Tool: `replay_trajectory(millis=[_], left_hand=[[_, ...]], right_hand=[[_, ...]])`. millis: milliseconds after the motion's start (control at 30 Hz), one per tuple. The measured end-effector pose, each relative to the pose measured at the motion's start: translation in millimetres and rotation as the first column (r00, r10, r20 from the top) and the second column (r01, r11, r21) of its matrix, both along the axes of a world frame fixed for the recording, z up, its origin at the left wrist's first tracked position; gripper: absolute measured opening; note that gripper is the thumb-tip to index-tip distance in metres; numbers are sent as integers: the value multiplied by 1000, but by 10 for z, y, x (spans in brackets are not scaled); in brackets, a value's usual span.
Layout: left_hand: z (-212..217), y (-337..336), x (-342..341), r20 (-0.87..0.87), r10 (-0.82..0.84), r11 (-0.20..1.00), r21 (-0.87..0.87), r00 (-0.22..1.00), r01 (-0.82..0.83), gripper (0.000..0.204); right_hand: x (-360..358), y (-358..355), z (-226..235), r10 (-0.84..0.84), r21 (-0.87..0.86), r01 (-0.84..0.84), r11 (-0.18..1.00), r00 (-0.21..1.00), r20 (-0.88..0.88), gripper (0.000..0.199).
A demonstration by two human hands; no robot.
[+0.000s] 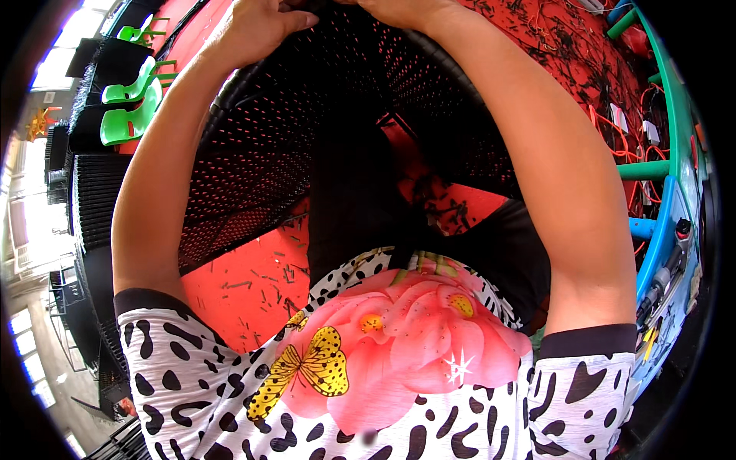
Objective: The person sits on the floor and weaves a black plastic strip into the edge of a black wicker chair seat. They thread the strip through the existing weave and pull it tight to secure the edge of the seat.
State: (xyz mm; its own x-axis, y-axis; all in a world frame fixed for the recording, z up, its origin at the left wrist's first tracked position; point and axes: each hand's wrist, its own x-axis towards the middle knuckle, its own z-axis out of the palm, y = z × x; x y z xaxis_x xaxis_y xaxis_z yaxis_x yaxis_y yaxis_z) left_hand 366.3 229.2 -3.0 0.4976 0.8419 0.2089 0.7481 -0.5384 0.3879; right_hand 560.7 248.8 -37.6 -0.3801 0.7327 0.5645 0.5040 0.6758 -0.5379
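Observation:
A large black woven piece (249,161), open-meshed and curved with a thick rounded rim, stands before me between my arms. Whether it is a chair back or a basket I cannot tell. My left hand (257,32) is at its far edge, thumb stretched to the right and fingers bent. Those fingertips are partly cut off by the upper edge of the view, so anything in them is hidden. Close by on the right, my right hand (402,11) also reaches the far part of the woven piece. Its fingers are mostly out of the picture.
Dark scraps litter the red floor (245,295). Green chairs (132,119) stand at the left beside stacked black woven items (100,195). On the right is a green and blue frame (675,130) with orange cords (613,123), and hand tools (663,280) lie nearer me.

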Motion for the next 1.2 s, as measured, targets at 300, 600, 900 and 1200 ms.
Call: replay_trajectory(millis=[300, 600, 900, 1200], left_hand=[[-14, 329, -36, 25, 164, 956, -249, 986, -153, 24], [-206, 594, -277, 350, 179, 835, -549, 919, 46, 34], [-154, 447, 78, 311, 373, 922, -234, 874, -310, 23], [-269, 830, -210, 364, 305, 910, -383, 880, -157, 18]], right_hand=[[-145, 330, -106, -58, 16, 57, 998, 996, 75, 21], [-155, 498, -115, -30, -48, 33, 998, 998, 59, 19], [-135, 514, -156, -31, -3, 32, 999, 997, 68, 22], [-117, 422, -129, -10, -66, 13, 998, 999, 48, 24]])
